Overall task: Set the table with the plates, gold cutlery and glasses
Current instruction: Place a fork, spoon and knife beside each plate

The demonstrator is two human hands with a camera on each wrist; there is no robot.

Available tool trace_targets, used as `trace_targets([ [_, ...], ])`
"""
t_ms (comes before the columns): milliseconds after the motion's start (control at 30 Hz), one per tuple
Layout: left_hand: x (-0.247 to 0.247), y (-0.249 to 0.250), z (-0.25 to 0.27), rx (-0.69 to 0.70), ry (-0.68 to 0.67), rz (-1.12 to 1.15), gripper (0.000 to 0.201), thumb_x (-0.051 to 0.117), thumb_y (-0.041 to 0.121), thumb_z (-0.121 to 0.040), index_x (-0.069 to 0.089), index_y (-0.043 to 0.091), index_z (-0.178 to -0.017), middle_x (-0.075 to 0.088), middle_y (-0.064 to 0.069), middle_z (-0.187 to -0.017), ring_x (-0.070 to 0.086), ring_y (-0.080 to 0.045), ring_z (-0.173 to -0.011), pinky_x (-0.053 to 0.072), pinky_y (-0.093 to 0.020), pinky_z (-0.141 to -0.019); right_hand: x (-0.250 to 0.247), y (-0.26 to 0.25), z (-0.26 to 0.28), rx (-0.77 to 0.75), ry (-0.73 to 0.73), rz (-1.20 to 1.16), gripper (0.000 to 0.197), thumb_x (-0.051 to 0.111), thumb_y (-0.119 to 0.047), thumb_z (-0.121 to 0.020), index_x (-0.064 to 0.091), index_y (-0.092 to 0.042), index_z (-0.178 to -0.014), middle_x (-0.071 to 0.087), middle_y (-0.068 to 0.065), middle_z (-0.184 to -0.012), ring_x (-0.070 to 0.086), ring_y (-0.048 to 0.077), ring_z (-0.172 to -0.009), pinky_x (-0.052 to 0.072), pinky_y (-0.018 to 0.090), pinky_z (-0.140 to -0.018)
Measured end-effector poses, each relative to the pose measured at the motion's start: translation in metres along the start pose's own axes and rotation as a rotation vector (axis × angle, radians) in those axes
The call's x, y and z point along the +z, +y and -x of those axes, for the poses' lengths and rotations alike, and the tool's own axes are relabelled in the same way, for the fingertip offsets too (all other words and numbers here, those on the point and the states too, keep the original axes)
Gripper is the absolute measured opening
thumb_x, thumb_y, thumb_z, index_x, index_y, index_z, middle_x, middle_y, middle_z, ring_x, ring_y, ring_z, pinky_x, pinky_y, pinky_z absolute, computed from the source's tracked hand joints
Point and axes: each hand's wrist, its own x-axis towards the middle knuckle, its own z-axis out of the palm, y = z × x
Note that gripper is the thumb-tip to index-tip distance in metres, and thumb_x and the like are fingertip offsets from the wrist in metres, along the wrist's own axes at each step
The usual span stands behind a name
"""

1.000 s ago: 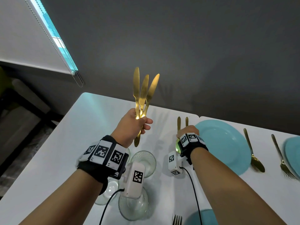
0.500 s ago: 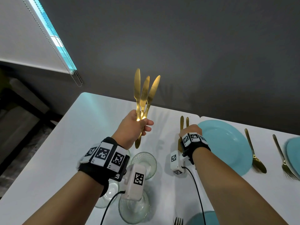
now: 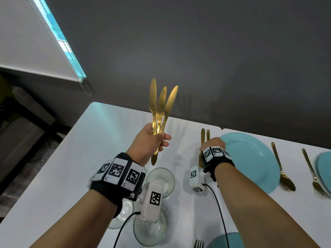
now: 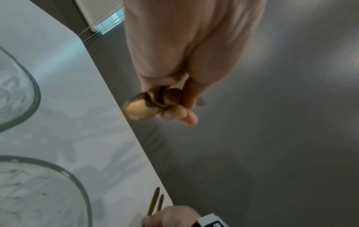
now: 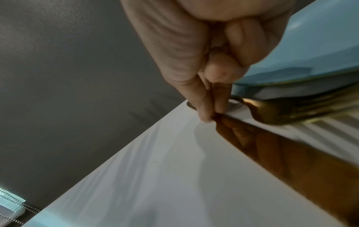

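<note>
My left hand (image 3: 152, 140) is raised above the white table (image 3: 100, 145) and grips three gold knives (image 3: 161, 108) by their handles, blades up; their handle ends (image 4: 147, 101) show in the left wrist view. My right hand (image 3: 212, 144) is down on the table just left of a teal plate (image 3: 250, 158). Its fingertips (image 5: 205, 110) pinch a gold knife (image 5: 272, 153) lying flat. A gold fork (image 5: 272, 113) lies between this knife and the plate rim (image 5: 291, 86). Both handle tips (image 3: 205, 136) stick out beyond my hand.
Three empty glasses (image 3: 160, 178) stand close under my left wrist. A gold spoon (image 3: 283, 169) and another fork (image 3: 313, 176) lie right of the plate, before a second teal plate (image 3: 325, 169). A third plate (image 3: 225, 240) and fork (image 3: 198, 243) sit at the near edge.
My right hand has slid the knife a little to the right, closer to the fork beside the plate. The left hand with its three knives has barely shifted.
</note>
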Motion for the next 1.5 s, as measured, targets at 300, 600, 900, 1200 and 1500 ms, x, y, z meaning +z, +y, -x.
trace_targets([
  [300,0.004,0.006,0.017,-0.052,-0.033,0.04,0.015,0.043,0.007,-0.097,0.055,0.006,-0.089,0.065,-0.003,-0.079,0.05,-0.011,-0.055,0.044,-0.02,-0.055,-0.042,-0.053,0.074,-0.601,0.086,0.094,0.012,0.063,-0.027,-0.084,0.071,-0.022,-0.092,0.067,-0.006,-0.087,0.059,0.014,-0.088,0.036,0.02,-0.074],
  [600,0.024,0.033,0.074,-0.028,-0.2,0.125,0.033,0.032,-0.002,-0.091,0.058,0.004,-0.072,0.06,-0.01,-0.066,0.049,-0.015,-0.051,0.038,-0.024,-0.05,-0.089,-0.034,0.159,-1.445,0.313,0.372,0.012,0.068,-0.018,-0.066,0.076,-0.025,-0.072,0.068,-0.009,-0.067,0.063,0.014,-0.054,0.048,0.021,-0.042],
  [900,0.053,0.028,0.132,-0.013,-0.427,-0.033,0.034,0.026,-0.001,-0.093,0.058,-0.001,-0.084,0.064,-0.015,-0.08,0.057,-0.012,-0.052,0.045,-0.018,-0.046,-0.124,0.046,0.196,-1.527,0.433,0.481,0.025,0.051,-0.019,-0.079,0.072,-0.019,-0.065,0.065,-0.004,-0.06,0.059,0.018,-0.048,0.042,0.021,-0.037],
  [1200,0.09,0.041,0.141,-0.01,-0.303,0.015,0.022,0.027,0.006,-0.099,0.044,0.01,-0.085,0.061,-0.014,-0.08,0.057,-0.02,-0.059,0.048,-0.023,-0.05,-0.171,0.09,0.172,-1.282,0.594,0.424,0.025,0.051,-0.022,-0.075,0.074,-0.021,-0.066,0.068,-0.005,-0.061,0.063,0.018,-0.046,0.043,0.016,-0.041],
  [1500,0.182,0.045,0.109,0.021,-0.164,0.032,0.013,0.037,0.001,-0.095,0.045,0.005,-0.105,0.057,-0.011,-0.081,0.055,-0.016,-0.061,0.05,-0.026,-0.058,-0.256,0.156,0.071,-0.327,0.217,0.219,0.022,0.062,-0.026,-0.087,0.074,-0.011,-0.098,0.071,0.01,-0.104,0.063,0.028,-0.101,0.05,0.033,-0.088],
])
